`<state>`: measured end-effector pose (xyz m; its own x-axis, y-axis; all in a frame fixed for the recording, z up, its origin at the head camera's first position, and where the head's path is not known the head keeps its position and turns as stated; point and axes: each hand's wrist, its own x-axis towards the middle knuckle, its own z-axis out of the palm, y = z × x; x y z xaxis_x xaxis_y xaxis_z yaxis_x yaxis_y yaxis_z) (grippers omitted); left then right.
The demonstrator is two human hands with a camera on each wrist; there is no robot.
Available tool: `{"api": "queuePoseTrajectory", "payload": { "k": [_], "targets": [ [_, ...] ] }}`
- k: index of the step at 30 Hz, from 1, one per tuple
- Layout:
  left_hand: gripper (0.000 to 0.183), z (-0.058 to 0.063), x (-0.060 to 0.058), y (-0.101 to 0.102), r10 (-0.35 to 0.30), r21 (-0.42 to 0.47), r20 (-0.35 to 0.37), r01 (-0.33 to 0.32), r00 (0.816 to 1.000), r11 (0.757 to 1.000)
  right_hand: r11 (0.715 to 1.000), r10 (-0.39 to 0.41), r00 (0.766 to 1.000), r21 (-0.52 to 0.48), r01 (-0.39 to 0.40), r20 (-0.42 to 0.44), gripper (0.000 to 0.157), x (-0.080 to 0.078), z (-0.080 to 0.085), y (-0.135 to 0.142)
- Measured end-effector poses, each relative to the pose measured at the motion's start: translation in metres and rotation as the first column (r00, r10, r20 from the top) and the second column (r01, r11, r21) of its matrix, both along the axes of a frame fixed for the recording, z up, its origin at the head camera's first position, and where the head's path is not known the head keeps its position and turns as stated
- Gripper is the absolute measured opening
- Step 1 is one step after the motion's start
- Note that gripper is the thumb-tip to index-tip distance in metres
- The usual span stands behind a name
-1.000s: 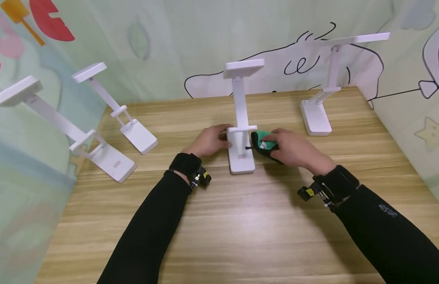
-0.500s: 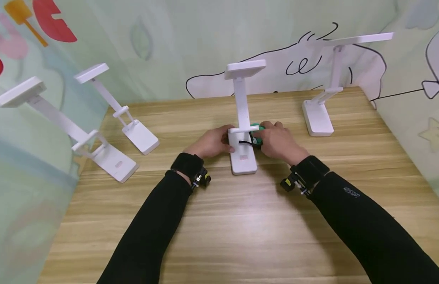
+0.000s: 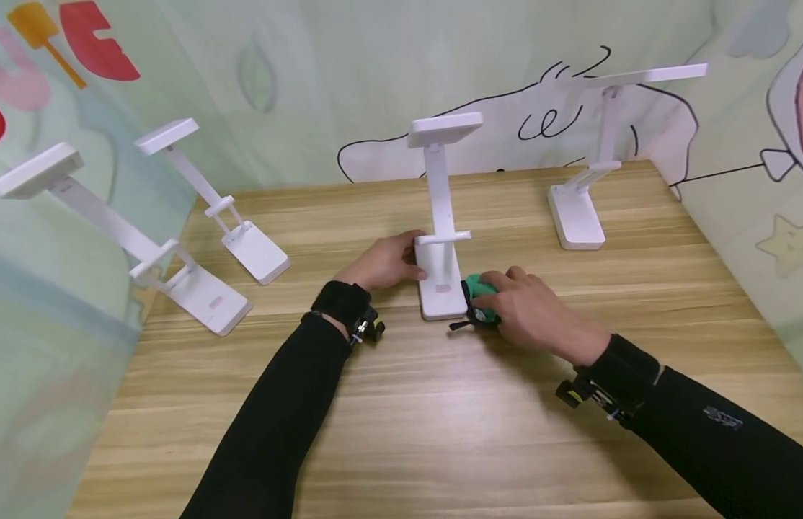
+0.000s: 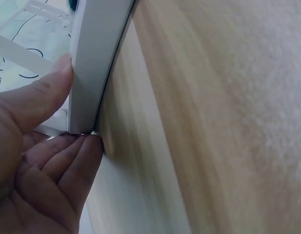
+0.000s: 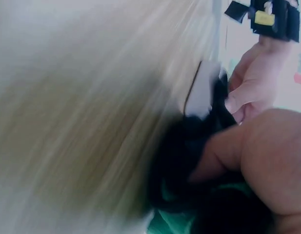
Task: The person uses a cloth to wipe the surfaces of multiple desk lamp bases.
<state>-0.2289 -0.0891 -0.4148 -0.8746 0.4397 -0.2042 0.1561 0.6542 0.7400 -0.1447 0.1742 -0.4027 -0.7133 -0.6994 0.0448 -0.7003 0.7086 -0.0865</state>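
Note:
A white desk lamp (image 3: 440, 299) stands upright in the middle of the table, its flat head raised on a jointed arm. My left hand (image 3: 383, 261) holds the rear left of its base. In the left wrist view the thumb lies along the base side (image 4: 99, 63), and the fingers (image 4: 82, 165) curl at the back end. By the base's front right side, my right hand (image 3: 531, 313) grips a bunched green-and-black cloth (image 3: 481, 290) with a dark cord dangling. The right wrist view is blurred; the cloth's dark part (image 5: 174, 161) hides part of the base.
Two more white lamps stand at left, a nearer one (image 3: 210, 299) and a farther one (image 3: 255, 252). Another lamp (image 3: 578, 220) stands at the back right. Wood-grain table (image 3: 401, 432) stretches in front; printed curtains (image 3: 298, 79) border the back and sides.
My right hand with the cloth went in toward the lamp's lower arm, then came back toward me to the base's front right. My left hand keeps its hold on the base.

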Motion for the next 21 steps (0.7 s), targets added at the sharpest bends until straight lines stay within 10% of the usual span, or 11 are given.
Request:
{"api": "queuePoseTrajectory", "payload": {
  "k": [5,10,16,21],
  "targets": [
    [0.079,0.0,0.0,-0.001,0.009,-0.003,-0.001,-0.009,1.0,1.0,0.995,0.1,0.988,-0.005,-0.1,0.116,0.051,0.007,0.019,0.012],
    [0.08,0.002,-0.002,0.003,0.001,-0.027,-0.025,-0.002,1.0,1.0,0.995,0.037,0.99,-0.092,-0.024,0.139,0.053,-0.02,0.035,0.015],
    [0.081,0.001,-0.012,0.007,-0.001,-0.107,-0.071,-0.007,0.997,0.994,0.978,-0.128,0.987,-0.154,0.142,0.098,0.049,-0.065,0.007,-0.009],
    [0.078,0.002,-0.016,0.004,0.002,-0.109,-0.08,-0.011,0.997,0.994,0.957,-0.172,0.974,-0.208,0.201,0.15,0.051,-0.07,-0.009,-0.026]
  ]
}}
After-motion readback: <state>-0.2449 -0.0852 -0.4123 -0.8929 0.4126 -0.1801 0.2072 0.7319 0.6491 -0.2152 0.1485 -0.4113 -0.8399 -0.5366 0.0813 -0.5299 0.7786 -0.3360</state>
